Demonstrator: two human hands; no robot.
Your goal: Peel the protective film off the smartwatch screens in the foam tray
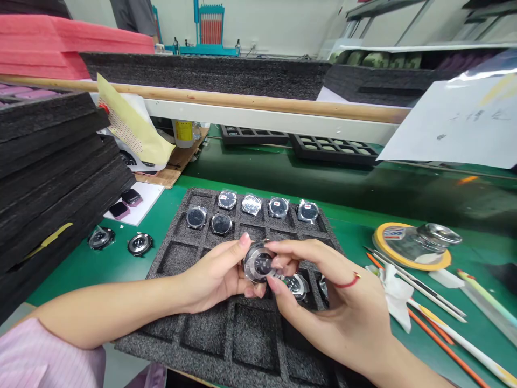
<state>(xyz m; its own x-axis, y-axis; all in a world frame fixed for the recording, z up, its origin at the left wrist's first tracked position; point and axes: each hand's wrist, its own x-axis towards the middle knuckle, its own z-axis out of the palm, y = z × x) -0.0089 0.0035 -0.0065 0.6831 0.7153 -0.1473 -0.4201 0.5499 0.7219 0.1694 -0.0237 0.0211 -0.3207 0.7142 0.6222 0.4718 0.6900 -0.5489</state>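
Above a black foam tray [210, 328], my left hand [224, 269] grips a round watch case [258, 262] with a dark centre and a shiny, see-through rim. My right hand [319, 291] pinches at the right edge of that same watch case; a clear film seems to lie there, but its outline is hard to make out. Below my right fingers, another round watch case [297, 285] sits in a tray pocket. Several film-covered watch cases rest along the tray's far rows, among them one watch case [221, 223] near its left side.
Two loose watch cases, one a silver-rimmed case [140, 244], lie left of the tray. A stack of black foam [52, 161] rises at far left. On the right are a glass bottle [432, 242], crumpled tissue [393, 293] and several thin sticks. A wooden rail [258, 102] crosses behind.
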